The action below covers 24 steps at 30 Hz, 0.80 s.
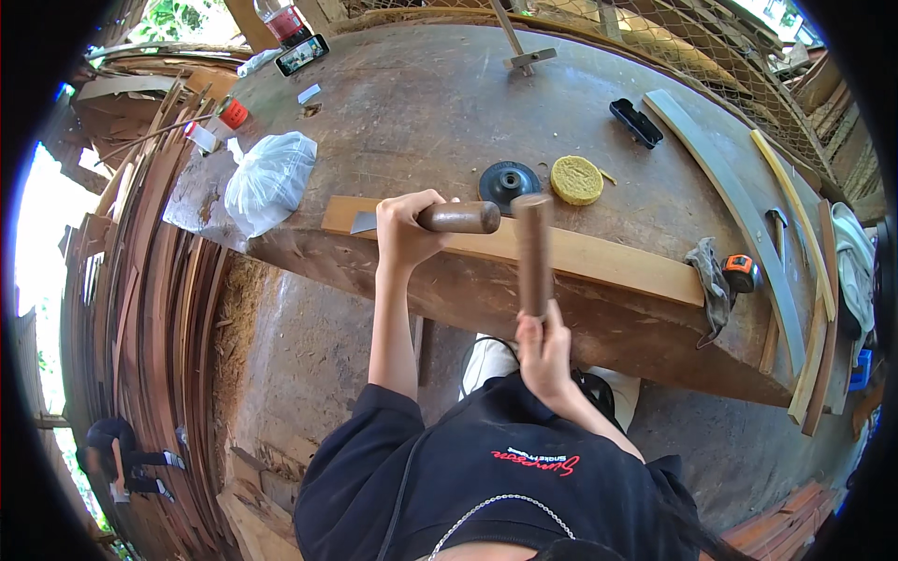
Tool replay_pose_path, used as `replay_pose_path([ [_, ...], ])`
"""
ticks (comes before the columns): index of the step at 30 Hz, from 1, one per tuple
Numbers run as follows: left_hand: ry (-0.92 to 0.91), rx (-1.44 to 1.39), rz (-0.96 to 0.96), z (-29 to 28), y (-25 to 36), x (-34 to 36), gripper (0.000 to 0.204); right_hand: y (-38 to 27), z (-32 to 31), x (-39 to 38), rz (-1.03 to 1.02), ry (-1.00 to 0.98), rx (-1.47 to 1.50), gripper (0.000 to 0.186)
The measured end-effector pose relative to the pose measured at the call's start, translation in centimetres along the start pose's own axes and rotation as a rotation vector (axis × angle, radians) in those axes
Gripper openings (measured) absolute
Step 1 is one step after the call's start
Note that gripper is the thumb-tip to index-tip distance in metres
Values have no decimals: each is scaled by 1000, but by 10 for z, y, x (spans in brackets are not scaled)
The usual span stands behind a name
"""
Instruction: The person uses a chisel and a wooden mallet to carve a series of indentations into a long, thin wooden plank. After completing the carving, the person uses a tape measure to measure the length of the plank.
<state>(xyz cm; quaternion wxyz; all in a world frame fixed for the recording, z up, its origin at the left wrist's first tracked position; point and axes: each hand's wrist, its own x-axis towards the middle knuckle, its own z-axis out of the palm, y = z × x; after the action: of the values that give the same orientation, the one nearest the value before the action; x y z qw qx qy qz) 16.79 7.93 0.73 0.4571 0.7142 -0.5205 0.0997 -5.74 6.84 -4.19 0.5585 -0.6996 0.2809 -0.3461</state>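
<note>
Brown club (534, 257), just one, is filling the right hand (544, 353), fingers curled round it; the left hand (404, 230) is clenching one chisel (458, 218) over one plank (608, 260) on one table (402, 98).

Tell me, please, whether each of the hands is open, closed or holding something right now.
Left hand: closed, holding the wooden-handled chisel.
Right hand: closed, holding a thick wooden stick upright in the view, slightly blurred.

Left fingers (414, 203) round chisel handle (458, 219), blade (363, 222) over plank (599, 254); right fingers (530, 337) round wooden rod (534, 257) near handle's end
</note>
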Motion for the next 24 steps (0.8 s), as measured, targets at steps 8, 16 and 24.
replay_pose_path([
  [8, -1, -10, -10, -3, -3, -2, 17, -31, 5, 21, -449, 462, 587, 45],
  [16, 14, 23, 4, -14, -14, -2, 19, -12, 6, 20, -189, 157, 152, 35],
  [24, 53, 5, 4, -14, -15, -1, 21, -10, 19, 13, -321, 235, 368, 29],
])
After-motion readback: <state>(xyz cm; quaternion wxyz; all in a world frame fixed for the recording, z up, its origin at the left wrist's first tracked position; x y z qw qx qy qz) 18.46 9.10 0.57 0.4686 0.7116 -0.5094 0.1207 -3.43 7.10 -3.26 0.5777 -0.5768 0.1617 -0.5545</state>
